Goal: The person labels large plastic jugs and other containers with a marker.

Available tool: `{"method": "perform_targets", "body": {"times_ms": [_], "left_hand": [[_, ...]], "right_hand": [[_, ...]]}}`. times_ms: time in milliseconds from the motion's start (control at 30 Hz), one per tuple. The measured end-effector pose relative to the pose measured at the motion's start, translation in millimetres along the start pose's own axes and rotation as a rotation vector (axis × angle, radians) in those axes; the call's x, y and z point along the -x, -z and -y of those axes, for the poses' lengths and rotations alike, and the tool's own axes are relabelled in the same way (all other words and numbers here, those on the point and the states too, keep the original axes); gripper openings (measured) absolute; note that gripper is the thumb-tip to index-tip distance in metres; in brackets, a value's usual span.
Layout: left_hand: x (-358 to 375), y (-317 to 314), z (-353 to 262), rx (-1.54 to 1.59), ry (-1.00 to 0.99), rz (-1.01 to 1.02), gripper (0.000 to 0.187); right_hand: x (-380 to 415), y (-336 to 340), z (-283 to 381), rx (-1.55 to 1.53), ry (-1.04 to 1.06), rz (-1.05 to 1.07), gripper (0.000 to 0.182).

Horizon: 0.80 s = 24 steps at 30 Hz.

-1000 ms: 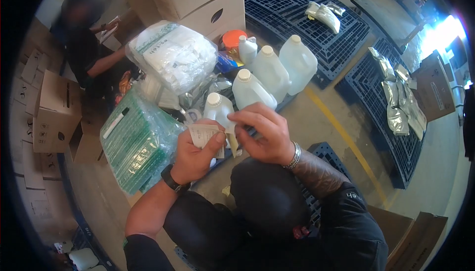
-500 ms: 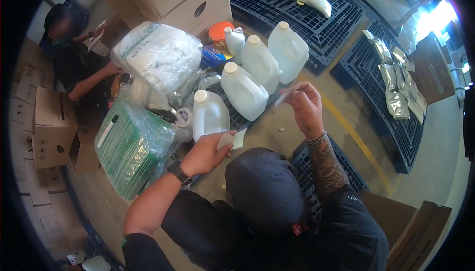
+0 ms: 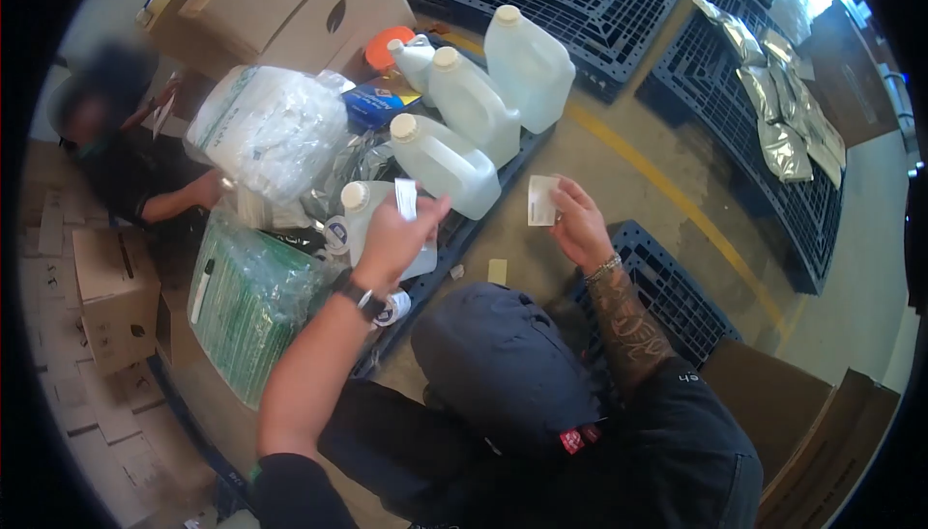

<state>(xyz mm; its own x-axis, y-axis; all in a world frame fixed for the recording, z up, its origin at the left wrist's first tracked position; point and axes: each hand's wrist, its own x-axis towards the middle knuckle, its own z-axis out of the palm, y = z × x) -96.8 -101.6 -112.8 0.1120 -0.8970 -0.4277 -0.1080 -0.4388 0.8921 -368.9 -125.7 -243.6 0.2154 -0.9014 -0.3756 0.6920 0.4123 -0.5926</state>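
Observation:
My left hand [image 3: 390, 244], with a watch on its wrist, is over the nearest translucent jug [image 3: 356, 229]. A small white label [image 3: 406, 200] is pinched in its fingers, in front of that jug. To the right, above the floor, my right hand [image 3: 578, 223] grips a white card-like label [image 3: 542, 201] between thumb and fingers, its printed face toward the camera. Three more jugs with cream caps, the second [image 3: 443, 167], third [image 3: 474, 104] and farthest [image 3: 527, 70], stand in a slanting row on the dark pallet.
Plastic-wrapped white bags [image 3: 271, 128], a green stack [image 3: 246, 312] with a marker, and a blue package [image 3: 380, 102] lie left of the jugs. Another person [image 3: 121, 157] is at the far left. A yellowish paper [image 3: 497, 271] lies on the floor. Silver pouches [image 3: 778, 94] rest on a pallet.
My left hand has moved up from beside the nearest jug to in front of it. The label in my right hand has turned from edge-on to flat toward the camera. A yellowish paper now shows on the floor.

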Motion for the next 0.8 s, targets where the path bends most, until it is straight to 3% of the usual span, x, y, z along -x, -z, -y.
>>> {"method": "perform_targets", "body": {"times_ms": [33, 100, 133, 200, 333, 467, 567, 733, 800], "left_hand": [[-15, -12, -3, -0.013, 0.004, 0.011, 0.046], [-43, -35, -7, 0.115, 0.03, -0.262, 0.034], [-55, -40, -4, 0.107, 0.032, -0.253, 0.034], [-70, -48, -3, 0.05, -0.128, -0.324, 0.031], [-61, -41, -6, -0.052, 0.016, -0.361, 0.037], [-33, -19, -2, -0.163, 0.011, -0.382, 0.046], [-21, 2, 8, -0.223, -0.008, -0.283, 0.042], [-17, -1, 4, -0.226, -0.002, -0.299, 0.041], [-15, 0, 3, -0.227, -0.028, -0.269, 0.041]], "right_hand": [[-5, 6, -7, 0.055, -0.032, -0.027, 0.028], [-15, 17, -18, 0.055, -0.063, -0.052, 0.033], [-17, 15, -20, 0.067, -0.1, -0.066, 0.039], [-21, 10, -21, 0.036, -0.105, -0.106, 0.044], [-39, 12, -24, 0.017, -0.155, -0.157, 0.051], [-63, 15, -35, -0.026, -0.226, -0.161, 0.042], [-76, 9, -44, -0.064, -0.247, -0.154, 0.039], [-88, -10, -68, -0.09, -0.204, -0.065, 0.04], [-96, -22, -74, 0.05, -0.229, -0.071, 0.042]]}}
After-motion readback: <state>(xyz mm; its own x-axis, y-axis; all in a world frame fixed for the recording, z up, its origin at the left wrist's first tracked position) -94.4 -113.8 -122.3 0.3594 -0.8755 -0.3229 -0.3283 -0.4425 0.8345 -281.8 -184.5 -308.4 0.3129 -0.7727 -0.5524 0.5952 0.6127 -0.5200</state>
